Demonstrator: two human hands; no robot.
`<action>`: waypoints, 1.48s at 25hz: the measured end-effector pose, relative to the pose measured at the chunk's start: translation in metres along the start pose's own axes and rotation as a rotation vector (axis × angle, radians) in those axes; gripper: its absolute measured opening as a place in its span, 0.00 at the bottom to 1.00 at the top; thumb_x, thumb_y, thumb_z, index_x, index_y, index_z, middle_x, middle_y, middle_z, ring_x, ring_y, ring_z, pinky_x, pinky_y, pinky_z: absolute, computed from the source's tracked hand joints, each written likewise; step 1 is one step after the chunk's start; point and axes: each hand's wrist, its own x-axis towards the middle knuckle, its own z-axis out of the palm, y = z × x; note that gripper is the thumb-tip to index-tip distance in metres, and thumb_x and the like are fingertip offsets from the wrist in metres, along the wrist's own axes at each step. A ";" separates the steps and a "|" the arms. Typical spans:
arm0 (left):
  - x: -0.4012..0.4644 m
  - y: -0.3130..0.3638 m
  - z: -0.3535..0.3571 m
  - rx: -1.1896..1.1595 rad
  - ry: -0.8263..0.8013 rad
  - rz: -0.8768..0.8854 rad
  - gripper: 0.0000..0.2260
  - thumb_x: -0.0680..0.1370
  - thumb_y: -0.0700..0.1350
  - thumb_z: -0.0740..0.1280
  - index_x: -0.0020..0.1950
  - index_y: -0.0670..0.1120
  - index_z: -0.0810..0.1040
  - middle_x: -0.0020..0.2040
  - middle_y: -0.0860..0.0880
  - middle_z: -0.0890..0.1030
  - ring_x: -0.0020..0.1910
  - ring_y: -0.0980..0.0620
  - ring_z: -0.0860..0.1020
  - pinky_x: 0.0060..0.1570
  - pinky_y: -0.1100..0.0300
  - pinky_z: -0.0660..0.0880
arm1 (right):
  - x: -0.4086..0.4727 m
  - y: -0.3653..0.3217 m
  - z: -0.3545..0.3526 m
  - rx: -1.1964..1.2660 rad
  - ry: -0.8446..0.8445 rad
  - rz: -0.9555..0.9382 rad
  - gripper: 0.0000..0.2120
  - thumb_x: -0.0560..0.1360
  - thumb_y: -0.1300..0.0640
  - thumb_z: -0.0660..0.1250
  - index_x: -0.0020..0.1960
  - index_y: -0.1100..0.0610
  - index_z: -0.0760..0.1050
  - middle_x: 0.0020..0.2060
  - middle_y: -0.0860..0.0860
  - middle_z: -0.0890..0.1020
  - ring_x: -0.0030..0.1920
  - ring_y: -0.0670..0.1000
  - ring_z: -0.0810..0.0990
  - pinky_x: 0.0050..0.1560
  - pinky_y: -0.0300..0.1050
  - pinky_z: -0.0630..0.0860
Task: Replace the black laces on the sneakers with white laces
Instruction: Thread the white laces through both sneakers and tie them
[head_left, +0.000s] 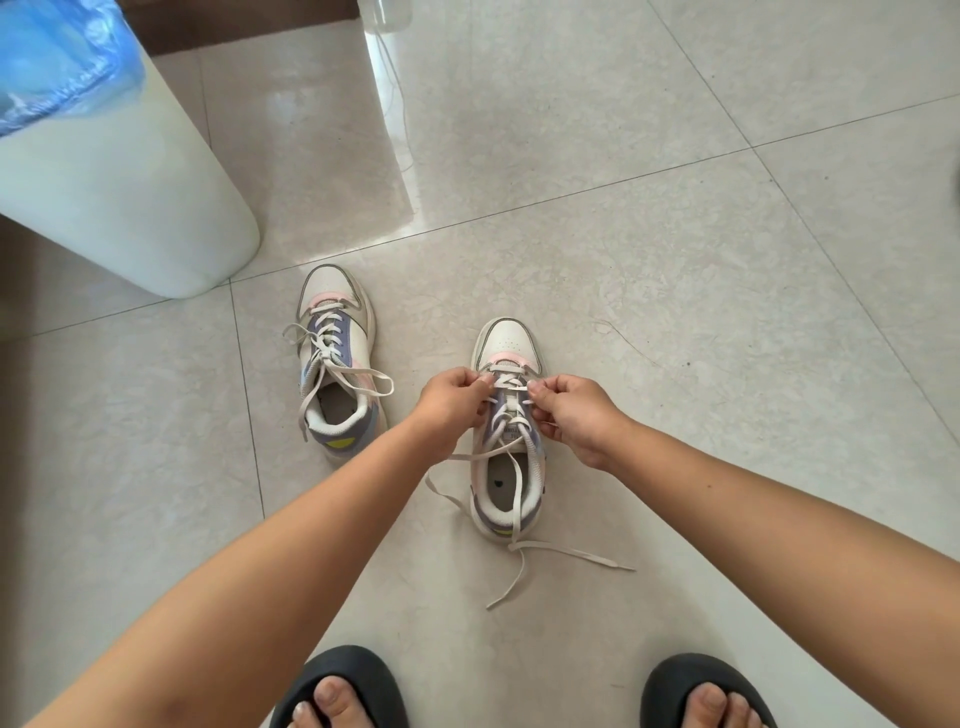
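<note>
Two white sneakers with purple and pink panels stand on the tiled floor, toes pointing away from me. The right sneaker (506, 431) carries a white lace (514, 496) whose loose ends trail over the heel onto the floor. My left hand (451, 402) pinches the lace at the lower eyelets on the shoe's left side. My right hand (574, 415) pinches it on the right side. The left sneaker (336, 358) stands apart, laced in white with untied ends. No black laces are in view.
A white bin (130, 208) with a blue bag liner stands at the upper left. A thin white cord (400, 119) runs down the floor at the top centre. My feet in black slippers (337, 686) are at the bottom edge.
</note>
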 end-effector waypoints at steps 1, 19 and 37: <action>-0.003 -0.002 0.000 -0.045 0.027 0.015 0.09 0.80 0.42 0.63 0.40 0.44 0.71 0.34 0.48 0.74 0.33 0.52 0.70 0.35 0.61 0.70 | -0.002 0.002 -0.003 -0.005 0.027 -0.048 0.06 0.78 0.58 0.65 0.42 0.57 0.71 0.34 0.52 0.74 0.33 0.47 0.72 0.37 0.40 0.72; -0.015 0.028 -0.007 1.092 -0.318 0.312 0.07 0.79 0.40 0.56 0.46 0.42 0.73 0.42 0.44 0.77 0.42 0.45 0.76 0.41 0.57 0.70 | -0.008 -0.029 0.006 -0.967 -0.189 -0.241 0.13 0.77 0.59 0.58 0.34 0.54 0.66 0.33 0.49 0.71 0.35 0.49 0.69 0.35 0.42 0.65; -0.012 0.014 -0.015 0.916 -0.094 0.281 0.14 0.78 0.43 0.62 0.32 0.42 0.70 0.31 0.44 0.73 0.31 0.49 0.69 0.31 0.59 0.66 | -0.003 -0.039 0.021 -1.064 -0.143 -0.155 0.14 0.77 0.53 0.65 0.35 0.58 0.69 0.31 0.52 0.72 0.32 0.50 0.69 0.34 0.42 0.67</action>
